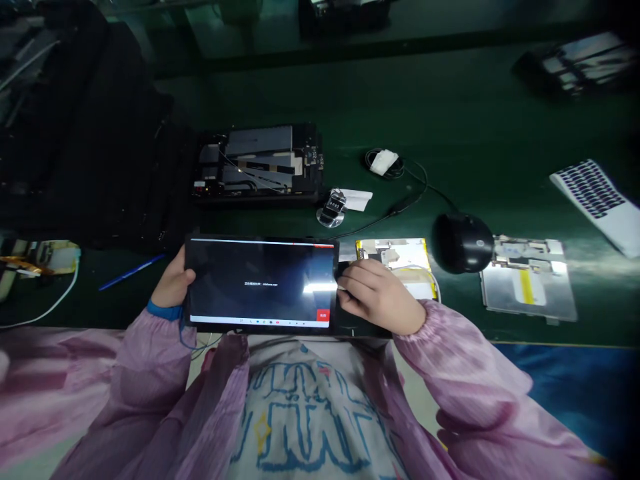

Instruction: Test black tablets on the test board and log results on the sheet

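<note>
A lit tablet screen (260,283) stands in front of me at the table's near edge, showing a dark page with a short line of text and a red button at its lower right corner. My left hand (173,283), with a blue band at its wrist, grips the left edge, thumb over the front. At the right edge my right hand (377,293) is closed, fingertips pinched together against the side; what they hold, if anything, is hidden. Just beyond that hand lies a white circuit panel with yellow edges (413,257).
Behind the screen is a stack of opened tablet bodies (260,160), with a tally counter (333,207) beside it. A coiled black cable (390,163), a round black device (465,243), a metal panel (530,283) and a label sheet (595,200) lie rightward. A blue pen (131,272) lies left.
</note>
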Demonstrator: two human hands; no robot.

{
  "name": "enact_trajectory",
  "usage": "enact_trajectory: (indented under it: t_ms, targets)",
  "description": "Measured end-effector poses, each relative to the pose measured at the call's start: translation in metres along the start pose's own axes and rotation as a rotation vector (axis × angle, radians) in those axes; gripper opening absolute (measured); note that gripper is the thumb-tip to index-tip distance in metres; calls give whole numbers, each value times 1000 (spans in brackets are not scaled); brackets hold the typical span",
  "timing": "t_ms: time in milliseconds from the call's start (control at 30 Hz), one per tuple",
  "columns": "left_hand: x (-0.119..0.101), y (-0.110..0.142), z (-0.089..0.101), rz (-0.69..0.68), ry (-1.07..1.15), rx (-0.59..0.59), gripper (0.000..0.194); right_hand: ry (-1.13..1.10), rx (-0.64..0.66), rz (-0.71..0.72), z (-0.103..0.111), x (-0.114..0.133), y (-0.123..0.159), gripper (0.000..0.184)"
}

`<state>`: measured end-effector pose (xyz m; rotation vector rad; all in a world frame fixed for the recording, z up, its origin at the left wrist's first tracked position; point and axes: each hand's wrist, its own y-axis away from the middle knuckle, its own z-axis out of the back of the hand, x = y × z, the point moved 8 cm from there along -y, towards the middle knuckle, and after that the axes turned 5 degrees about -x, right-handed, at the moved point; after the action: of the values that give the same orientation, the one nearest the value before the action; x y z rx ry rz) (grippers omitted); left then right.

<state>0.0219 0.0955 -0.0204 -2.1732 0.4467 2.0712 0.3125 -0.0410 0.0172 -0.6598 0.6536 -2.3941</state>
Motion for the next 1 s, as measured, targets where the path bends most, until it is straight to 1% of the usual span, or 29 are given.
enact_trajectory:
  t_ms: [167,333,500,600,667,733,800,867,900,967,1000]
  targets:
    - [3,-1,3,21,-26,-9,74,-28,-3,12,-1,0,-2,10]
    - [7,-1,11,71,-44,-63,70,-24,48,17,-2,-1,-5,16]
    - [3,-1,-1,40,81,3,74,-4,109,5,-3,-1,-12,18]
    - [4,0,-6,65,137,30,74,-10,123,6,-4,-2,-15,18]
    - [5,1,-5,74,142,16,74,-25,138,11,-5,-2,-15,18]
    - [4,3,-1,50,150,-21,71,-75,158,9,-4,-2,-13,18]
    - [3,4,0,30,169,-39,67,-156,159,-12,2,-4,-11,18]
    - [3,6,-2,35,190,-28,67,-192,99,-54,15,-13,-11,16]
    - [3,6,-3,44,197,-23,66,-167,53,-98,22,-22,-11,15]
    - [4,7,-3,56,202,-32,66,-63,-44,-230,31,-46,-15,11]
    - [4,7,-3,59,193,-43,67,-12,-63,-303,31,-60,-17,8]
